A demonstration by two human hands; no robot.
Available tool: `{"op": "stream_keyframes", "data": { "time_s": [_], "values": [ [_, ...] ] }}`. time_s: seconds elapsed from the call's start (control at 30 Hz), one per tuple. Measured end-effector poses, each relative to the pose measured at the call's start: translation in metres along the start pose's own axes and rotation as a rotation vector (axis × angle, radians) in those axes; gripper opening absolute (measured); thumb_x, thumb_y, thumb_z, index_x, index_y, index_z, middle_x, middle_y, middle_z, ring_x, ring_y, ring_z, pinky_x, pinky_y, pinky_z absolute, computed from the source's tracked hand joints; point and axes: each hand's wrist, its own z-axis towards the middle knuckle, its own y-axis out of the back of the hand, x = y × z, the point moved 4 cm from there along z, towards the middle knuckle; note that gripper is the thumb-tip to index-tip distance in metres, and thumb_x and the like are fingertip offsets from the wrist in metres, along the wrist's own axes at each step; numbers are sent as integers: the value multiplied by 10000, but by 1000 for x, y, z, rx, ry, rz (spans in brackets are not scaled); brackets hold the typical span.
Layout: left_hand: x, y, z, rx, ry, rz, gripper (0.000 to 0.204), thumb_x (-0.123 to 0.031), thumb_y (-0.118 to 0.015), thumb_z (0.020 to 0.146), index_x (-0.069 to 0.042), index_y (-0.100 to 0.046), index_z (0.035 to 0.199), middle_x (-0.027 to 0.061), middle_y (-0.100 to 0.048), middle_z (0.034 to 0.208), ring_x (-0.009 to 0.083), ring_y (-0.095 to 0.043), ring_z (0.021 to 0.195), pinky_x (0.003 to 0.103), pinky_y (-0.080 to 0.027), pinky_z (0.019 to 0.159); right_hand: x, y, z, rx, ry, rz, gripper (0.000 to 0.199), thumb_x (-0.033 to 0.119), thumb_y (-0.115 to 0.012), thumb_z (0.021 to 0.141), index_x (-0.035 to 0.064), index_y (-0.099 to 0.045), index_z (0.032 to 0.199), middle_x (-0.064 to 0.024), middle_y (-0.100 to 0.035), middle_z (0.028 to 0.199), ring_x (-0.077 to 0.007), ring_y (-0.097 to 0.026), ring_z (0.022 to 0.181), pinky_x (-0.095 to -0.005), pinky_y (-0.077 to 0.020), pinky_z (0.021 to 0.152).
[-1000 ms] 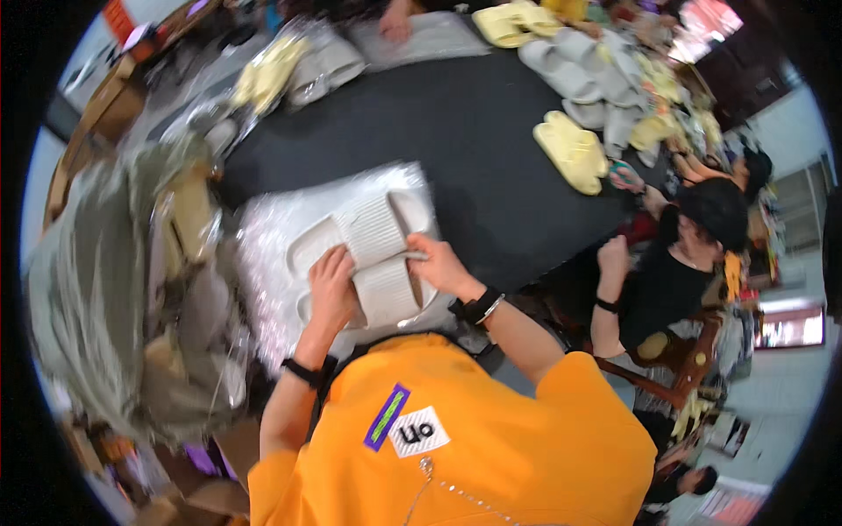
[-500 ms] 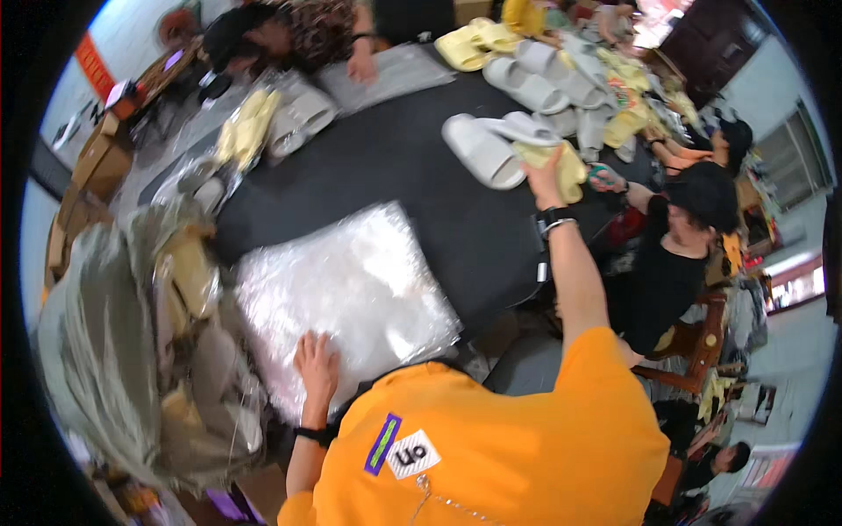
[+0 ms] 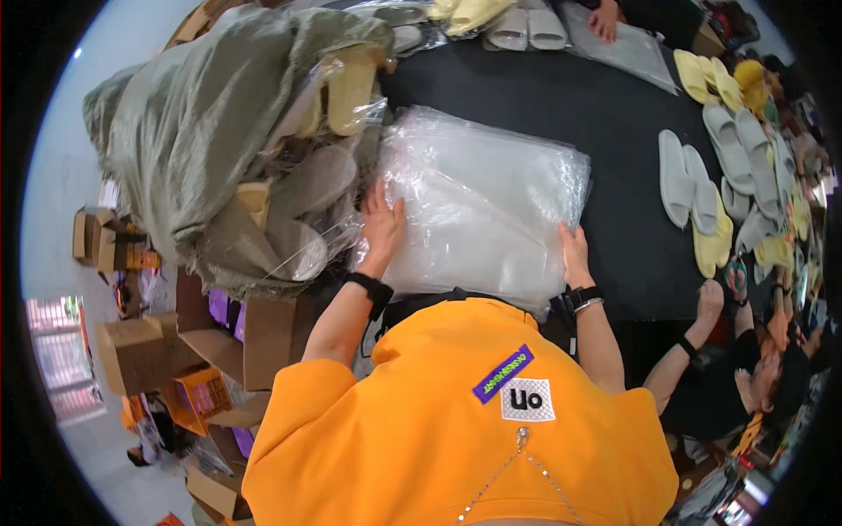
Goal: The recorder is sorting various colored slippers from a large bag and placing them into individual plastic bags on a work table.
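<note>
A stack of clear plastic bags (image 3: 482, 193) lies flat on the black table in front of me. Resting on its left edge is my left hand (image 3: 383, 221), open with the fingers apart. At the opposite edge, my right hand (image 3: 574, 252) touches the bags with its fingers extended, holding nothing. To the right, a pair of grey slippers (image 3: 675, 180) lies on the table, partly over a yellow slipper (image 3: 712, 245).
A grey-green woven sack (image 3: 202, 131) of bagged slippers stands at the left, above cardboard boxes (image 3: 132, 355). More slippers (image 3: 732, 149) pile up at the right. A co-worker's arm (image 3: 688, 337) reaches in there; another hand (image 3: 603, 19) rests on bags across the black table (image 3: 526, 88).
My right hand has left the slippers on the right and come to the bag stack's right edge. My left hand stays on the bags' left side. The view has turned left.
</note>
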Motion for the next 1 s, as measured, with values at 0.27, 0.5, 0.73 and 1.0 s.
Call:
{"op": "stream_keyframes", "data": {
  "time_s": [0.27,0.5,0.73,1.0],
  "values": [
    [-30,9,6,7,-182,262,462,-292,-550,765,-194,-461,1207,136,-352,1326,336,-298,1220,536,-217,961,9,-7,-12,140,-199,209,510,324,-522,873,17,-374,1252,-80,-487,1164,-175,-487,1028,-304,-385,896],
    [-98,-9,-18,112,-810,306,377,-176,-612,667,-146,-550,1038,138,-399,1248,330,-293,1225,530,-233,954,9,-11,-25,155,-45,178,508,391,-431,906,27,-375,1257,-73,-459,1205,-174,-446,1090,-312,-345,943],
    [-155,-28,-18,294,-625,67,600,-372,-611,742,-263,-381,1285,148,-394,1254,318,-434,1064,472,-357,806,4,-4,-27,283,-126,480,625,488,-416,883,15,-348,1285,-79,-409,1296,-197,-374,1181,-333,-240,1026],
    [-134,-61,0,322,-659,99,542,-428,-582,763,-259,-430,1255,142,-416,1233,315,-418,1081,473,-320,851,8,-16,-19,216,-48,91,648,368,-570,830,-31,-333,1281,-137,-439,1261,-207,-456,1096,-311,-361,915]
  ]
}}
